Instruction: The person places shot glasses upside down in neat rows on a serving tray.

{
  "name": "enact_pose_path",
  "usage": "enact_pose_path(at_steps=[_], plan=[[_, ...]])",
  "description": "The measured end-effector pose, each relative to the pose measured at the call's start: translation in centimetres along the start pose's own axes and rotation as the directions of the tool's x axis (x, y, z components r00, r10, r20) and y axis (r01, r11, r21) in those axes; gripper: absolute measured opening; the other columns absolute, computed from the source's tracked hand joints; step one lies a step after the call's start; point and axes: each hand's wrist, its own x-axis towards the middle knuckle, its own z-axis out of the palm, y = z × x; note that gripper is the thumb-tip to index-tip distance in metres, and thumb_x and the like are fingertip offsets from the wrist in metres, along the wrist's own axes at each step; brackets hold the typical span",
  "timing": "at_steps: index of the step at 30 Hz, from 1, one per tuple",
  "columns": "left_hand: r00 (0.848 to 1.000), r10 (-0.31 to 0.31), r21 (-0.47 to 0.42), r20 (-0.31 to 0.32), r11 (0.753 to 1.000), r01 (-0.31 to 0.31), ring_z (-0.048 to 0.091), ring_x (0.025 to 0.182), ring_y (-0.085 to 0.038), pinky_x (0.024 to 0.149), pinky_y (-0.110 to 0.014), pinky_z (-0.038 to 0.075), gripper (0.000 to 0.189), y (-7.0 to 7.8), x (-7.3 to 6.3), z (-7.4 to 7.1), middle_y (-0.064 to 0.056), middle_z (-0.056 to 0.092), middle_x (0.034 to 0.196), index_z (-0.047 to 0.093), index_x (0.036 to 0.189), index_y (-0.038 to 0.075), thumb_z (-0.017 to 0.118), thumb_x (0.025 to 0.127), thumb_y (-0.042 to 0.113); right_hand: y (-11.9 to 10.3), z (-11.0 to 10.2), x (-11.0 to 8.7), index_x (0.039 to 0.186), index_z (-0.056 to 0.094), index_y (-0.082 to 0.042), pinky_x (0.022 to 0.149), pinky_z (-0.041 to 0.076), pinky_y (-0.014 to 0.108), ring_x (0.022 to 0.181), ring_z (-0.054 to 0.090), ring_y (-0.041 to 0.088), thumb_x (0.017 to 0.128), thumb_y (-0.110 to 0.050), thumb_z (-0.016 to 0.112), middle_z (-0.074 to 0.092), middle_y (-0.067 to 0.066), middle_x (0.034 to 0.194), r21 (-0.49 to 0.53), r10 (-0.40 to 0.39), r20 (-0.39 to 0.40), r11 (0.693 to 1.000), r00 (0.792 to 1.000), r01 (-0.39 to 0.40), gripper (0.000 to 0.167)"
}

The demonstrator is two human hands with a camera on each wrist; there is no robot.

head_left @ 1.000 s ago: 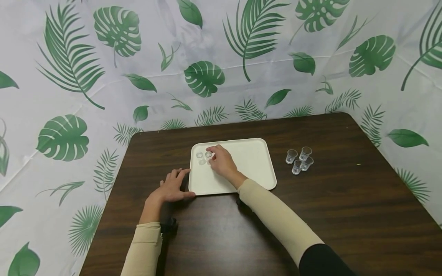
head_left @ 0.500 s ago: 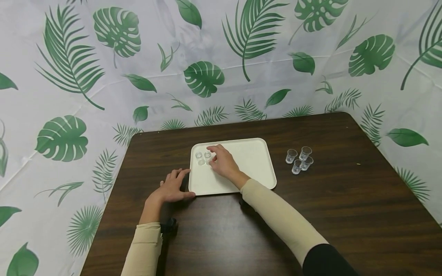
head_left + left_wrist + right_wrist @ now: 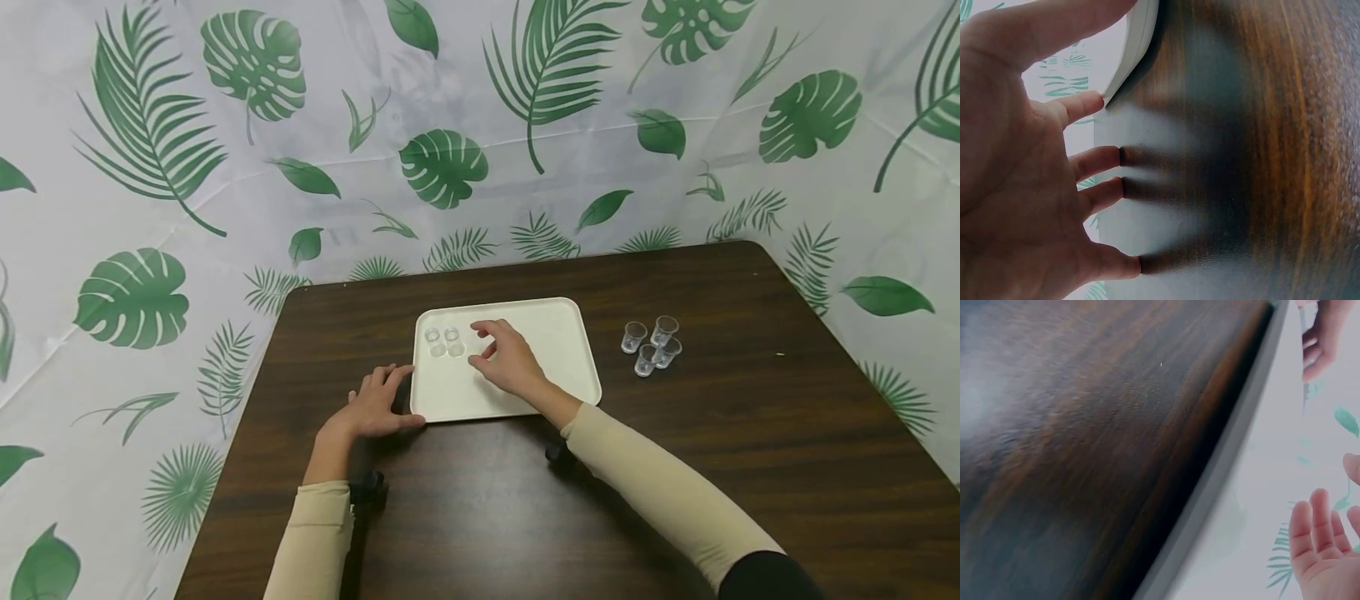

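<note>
Drew the right hand (image 3: pixel 510 360) away from the clear cups (image 3: pixel 452 337) at the left of the tray (image 3: pixel 450 387), curved open, gripping nothing. Kept the left hand (image 3: pixel 372 408) spread, touching the tray's edge, holding nothing. Left four more cups (image 3: pixel 665 354) on the table (image 3: pixel 480 517).

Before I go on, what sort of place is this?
Probably a staged tabletop workspace, judging by the leaf-print backdrop behind a dark wood-grain table with a white tray on it.

The tray (image 3: pixel 558 337) is cream-white, the table (image 3: pixel 750 417) streaked dark brown, the backdrop (image 3: pixel 330 50) green-leaved white.
</note>
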Motion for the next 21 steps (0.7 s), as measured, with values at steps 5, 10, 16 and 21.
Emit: enact_pose_path(at_steps=[5, 10, 16, 21], plan=[[1.000, 0.003, 0.003, 0.000, 1.000, -0.003, 0.023, 0.138, -0.048, 0.098, -0.077, 0.018, 0.092, -0.3, -0.1, 0.2, -0.024, 0.023, 0.154, 0.029, 0.154, 0.017, 0.073, 0.082, 0.055, 0.1, -1.7, -1.2, 0.132, 0.059, -0.009, 0.074, 0.050, 0.034, 0.080, 0.065, 0.014, 0.086, -0.014, 0.075, 0.060, 0.008, 0.117, 0.043, -0.007, -0.012, 0.999, 1.000, 0.007, 0.049], [1.000, -0.005, 0.001, 0.008, 1.000, 0.005, 0.023, 0.138, -0.048, 0.098, -0.076, 0.018, 0.092, -0.3, -0.3, 0.1, -0.024, 0.022, 0.154, 0.029, 0.154, 0.018, 0.072, 0.082, 0.056, 0.6, -4.2, -2.7, 0.131, 0.060, -0.005, 0.068, 0.051, 0.035, 0.083, 0.066, 0.018, 0.085, -0.012, 0.075, 0.061, 0.013, 0.116, 0.090, -0.015, -0.044, 0.996, 0.999, 0.019, 0.048], [1.000, 0.003, -0.002, 0.012, 1.000, -0.003, 0.022, 0.139, -0.047, 0.098, -0.076, 0.018, 0.091, -0.2, -0.3, -0.2, -0.024, 0.021, 0.155, 0.029, 0.154, 0.018, 0.072, 0.083, 0.054, 2.5, -8.5, -4.9, 0.124, 0.063, -0.005, 0.065, 0.050, 0.030, 0.081, 0.064, 0.019, 0.084, -0.009, 0.075, 0.065, 0.014, 0.107, 0.088, -0.042, -0.172, 0.994, 0.984, 0.058, 0.042], [1.000, 0.008, -0.009, 0.014, 1.000, -0.008, 0.022, 0.139, -0.047, 0.099, -0.076, 0.018, 0.092, -0.1, -0.1, -0.1, -0.023, 0.021, 0.155, 0.028, 0.155, 0.019, 0.072, 0.083, 0.054, 4.6, -12.3, -6.5, 0.116, 0.067, -0.003, 0.062, 0.045, 0.019, 0.073, 0.059, 0.011, 0.086, -0.004, 0.073, 0.067, 0.012, 0.094, 0.096, -0.048, -0.333, 0.992, 0.942, 0.085, 0.030]])
